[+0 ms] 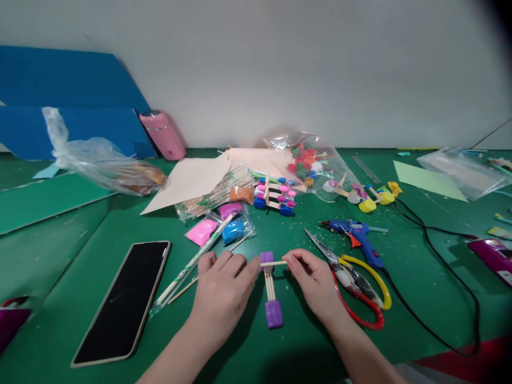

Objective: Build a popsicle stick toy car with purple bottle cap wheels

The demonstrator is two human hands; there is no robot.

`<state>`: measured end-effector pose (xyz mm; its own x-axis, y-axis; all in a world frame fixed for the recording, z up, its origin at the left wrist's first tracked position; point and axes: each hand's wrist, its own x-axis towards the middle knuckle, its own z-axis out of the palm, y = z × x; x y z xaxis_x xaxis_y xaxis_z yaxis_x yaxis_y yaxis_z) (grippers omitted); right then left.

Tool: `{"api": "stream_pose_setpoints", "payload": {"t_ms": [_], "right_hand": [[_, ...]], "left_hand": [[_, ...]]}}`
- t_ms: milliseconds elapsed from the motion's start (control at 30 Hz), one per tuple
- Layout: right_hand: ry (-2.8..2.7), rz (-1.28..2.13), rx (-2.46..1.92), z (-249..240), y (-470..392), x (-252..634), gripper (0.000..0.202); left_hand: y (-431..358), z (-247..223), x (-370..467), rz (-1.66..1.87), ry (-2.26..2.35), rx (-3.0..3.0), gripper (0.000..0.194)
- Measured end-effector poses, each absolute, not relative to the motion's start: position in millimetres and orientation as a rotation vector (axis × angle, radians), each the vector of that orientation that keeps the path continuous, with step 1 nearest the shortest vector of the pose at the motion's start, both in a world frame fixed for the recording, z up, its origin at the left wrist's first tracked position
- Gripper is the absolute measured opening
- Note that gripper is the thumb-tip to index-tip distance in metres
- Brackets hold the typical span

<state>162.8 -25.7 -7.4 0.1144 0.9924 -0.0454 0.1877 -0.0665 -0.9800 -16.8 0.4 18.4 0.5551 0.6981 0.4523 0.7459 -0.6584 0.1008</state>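
A short wooden stick (275, 263) lies crosswise over the upper purple block (266, 257). My right hand (314, 280) pinches its right end between thumb and fingertips. At the stick's other end, my left hand (226, 285) has its index finger and thumb closed; the thumb is mostly hidden behind the hand. Several thin sticks (270, 287) run side by side from the upper block down to a lower purple block (274, 314), making a small dumbbell-like piece on the green table. Scissors (356, 282) with red and yellow handles lie right beside my right hand.
A blue glue gun (360, 237) with a black cord lies right. A phone (124, 304) rests left, near a wrapped stick pack (192, 261). Behind are clay packets (201, 231), a wheeled stick model (275, 196), plastic bags (108, 162) and a pink bottle (163, 134).
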Motion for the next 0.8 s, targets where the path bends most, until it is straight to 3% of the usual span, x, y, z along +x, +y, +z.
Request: {"api": "stream_pose_setpoints", "payload": {"t_ms": [433, 800], "right_hand": [[-1.106, 1.101, -1.334, -16.3, -25.5, 166.2, 0.031], [-1.085, 1.150, -1.305, -17.2, -25.8, 166.0, 0.028]], "left_hand": [[-0.3, 17.2, -18.2, -0.665, -1.249, -2.691, 0.019], [-2.5, 17.6, -16.7, -0.637, -1.294, -2.660, 0.018]]}}
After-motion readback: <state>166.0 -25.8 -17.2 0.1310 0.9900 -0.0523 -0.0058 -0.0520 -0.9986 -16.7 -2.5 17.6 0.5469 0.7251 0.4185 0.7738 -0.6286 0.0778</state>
